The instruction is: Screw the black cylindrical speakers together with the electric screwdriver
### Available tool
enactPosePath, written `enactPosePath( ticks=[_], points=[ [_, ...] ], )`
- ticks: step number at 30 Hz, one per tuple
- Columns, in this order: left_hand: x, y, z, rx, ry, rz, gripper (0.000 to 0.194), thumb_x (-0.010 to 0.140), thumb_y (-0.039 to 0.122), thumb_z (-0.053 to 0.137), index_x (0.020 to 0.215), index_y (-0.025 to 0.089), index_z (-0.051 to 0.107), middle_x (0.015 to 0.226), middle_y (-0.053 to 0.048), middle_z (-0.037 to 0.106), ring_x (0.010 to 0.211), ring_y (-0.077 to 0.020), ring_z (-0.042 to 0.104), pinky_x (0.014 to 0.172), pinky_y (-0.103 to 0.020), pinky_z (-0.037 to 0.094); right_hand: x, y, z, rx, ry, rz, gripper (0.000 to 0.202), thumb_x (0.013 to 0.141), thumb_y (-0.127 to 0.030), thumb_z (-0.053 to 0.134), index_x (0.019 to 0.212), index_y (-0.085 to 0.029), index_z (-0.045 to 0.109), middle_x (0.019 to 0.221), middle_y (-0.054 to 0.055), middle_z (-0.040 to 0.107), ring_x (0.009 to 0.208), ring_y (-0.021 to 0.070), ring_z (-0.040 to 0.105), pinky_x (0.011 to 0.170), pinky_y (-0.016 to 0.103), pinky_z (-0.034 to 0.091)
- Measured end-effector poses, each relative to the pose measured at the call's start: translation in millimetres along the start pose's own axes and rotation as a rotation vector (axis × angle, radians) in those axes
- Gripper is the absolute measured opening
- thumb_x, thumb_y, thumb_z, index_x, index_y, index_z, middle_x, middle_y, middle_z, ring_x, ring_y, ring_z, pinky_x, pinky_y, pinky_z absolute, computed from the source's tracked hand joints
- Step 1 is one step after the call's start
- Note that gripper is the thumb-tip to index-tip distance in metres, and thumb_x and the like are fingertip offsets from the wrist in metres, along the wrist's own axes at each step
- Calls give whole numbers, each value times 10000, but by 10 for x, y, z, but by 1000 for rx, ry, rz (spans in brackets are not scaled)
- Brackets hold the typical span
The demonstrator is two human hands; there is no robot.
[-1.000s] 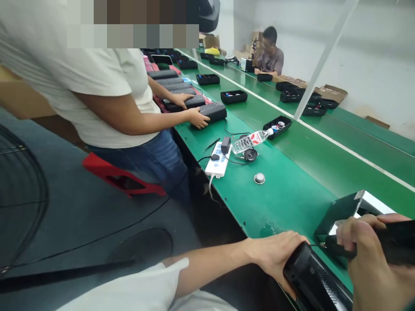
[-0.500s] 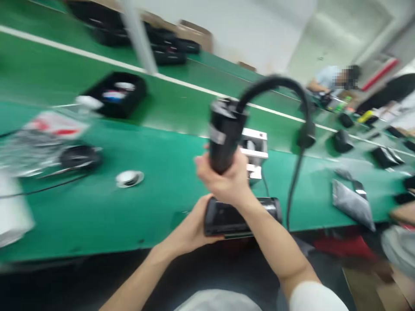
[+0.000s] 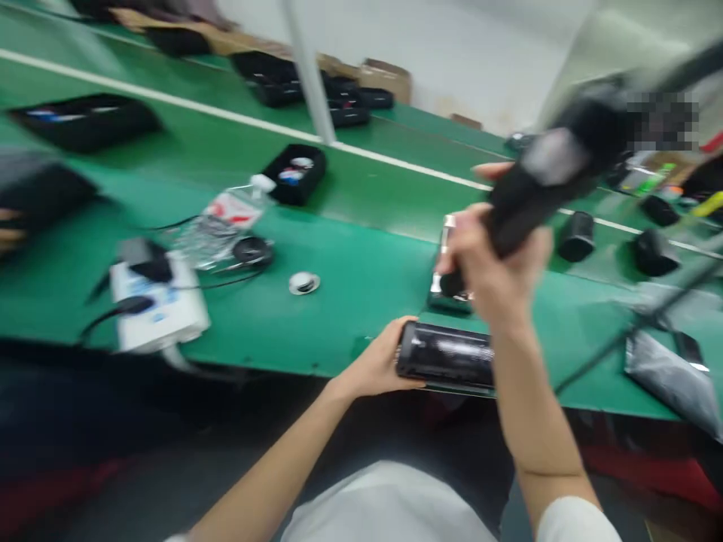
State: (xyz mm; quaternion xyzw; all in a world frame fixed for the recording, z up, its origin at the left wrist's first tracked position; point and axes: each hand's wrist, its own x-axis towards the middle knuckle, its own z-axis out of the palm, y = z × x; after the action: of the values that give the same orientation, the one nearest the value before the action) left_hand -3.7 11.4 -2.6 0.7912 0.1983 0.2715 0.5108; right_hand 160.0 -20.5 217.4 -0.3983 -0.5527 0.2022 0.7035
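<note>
My left hand (image 3: 392, 357) is closed around the left end of a glossy black cylinder-shaped device (image 3: 446, 352), which lies sideways at the bench's front edge. My right forearm hides the device's right end. Raised above it, my right hand (image 3: 500, 263) grips a thick black cylindrical hand tool (image 3: 542, 181) with a pale label. The tool is tilted up to the right and blurred by motion; a heavy black cable or hose runs from its top. Behind my right hand is a metal-framed fixture (image 3: 446, 263), partly covered by the fingers.
Left on the green bench (image 3: 350, 263) are a white box (image 3: 186, 309) with adapters, a clear plastic bottle (image 3: 226, 222), a black coil (image 3: 252, 252) and a small round part (image 3: 303, 283). A black tray (image 3: 297, 175) stands behind. Grey pouches (image 3: 672, 369) lie right. Another person's fingers (image 3: 10, 229) show far left.
My right hand has lifted the tool to the right and tilted it. My left hand stays on the black device. The view has swung left, showing more of the bench there.
</note>
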Motion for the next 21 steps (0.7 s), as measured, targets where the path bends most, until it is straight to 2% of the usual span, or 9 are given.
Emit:
enactPosePath(
  ticks=[1,3,5,7,9,15,21],
  points=[
    [18,-10,-1,4,-4,17,1105,718,563,997,1578,191,412,1560,-218,560,1465,-454,572,1296,-642,458,68,-6,-127,11,41,-69,332,944,-172,665,1216,-240,486,748,-133,592,541,92,592,539,219,526],
    [51,-37,-10,26,-12,48,1145,733,605,993,1605,196,374,1599,-222,513,1503,-438,536,1317,-616,438,235,69,-413,-138,131,-259,273,937,-141,714,1163,-211,580,757,-83,614,545,122,620,536,265,566],
    [68,-57,-13,41,-29,70,1158,759,630,980,1628,214,339,1613,-217,493,1521,-425,521,1328,-601,428,377,206,-638,-166,177,-410,222,942,-135,730,1114,-232,629,729,-83,586,484,119,565,468,264,529],
    [71,-67,-5,43,-39,88,1179,771,646,975,1647,231,306,1604,-211,499,1521,-419,523,1328,-598,426,454,333,-752,-156,200,-457,201,949,-143,728,1081,-268,644,709,-91,554,456,117,527,438,260,494],
    [69,-75,7,44,-37,105,1190,783,654,966,1660,235,280,1591,-207,508,1513,-415,531,1323,-595,433,475,416,-762,-161,208,-452,214,927,-131,724,1052,-286,644,701,-92,548,452,123,518,439,266,481],
    [64,-62,9,50,-34,120,1180,800,654,955,1669,237,274,1600,-206,500,1497,-409,542,1318,-579,438,456,505,-622,-262,187,-377,227,908,-137,701,1066,-288,641,648,-84,525,448,177,528,416,311,438],
    [73,-34,-6,54,-45,101,1180,810,656,948,1671,238,257,1576,-204,507,1479,-400,548,1302,-577,453,438,580,-635,-267,201,-338,235,887,-158,722,1067,-271,622,666,-81,534,427,159,514,392,294,435]
  ],
)
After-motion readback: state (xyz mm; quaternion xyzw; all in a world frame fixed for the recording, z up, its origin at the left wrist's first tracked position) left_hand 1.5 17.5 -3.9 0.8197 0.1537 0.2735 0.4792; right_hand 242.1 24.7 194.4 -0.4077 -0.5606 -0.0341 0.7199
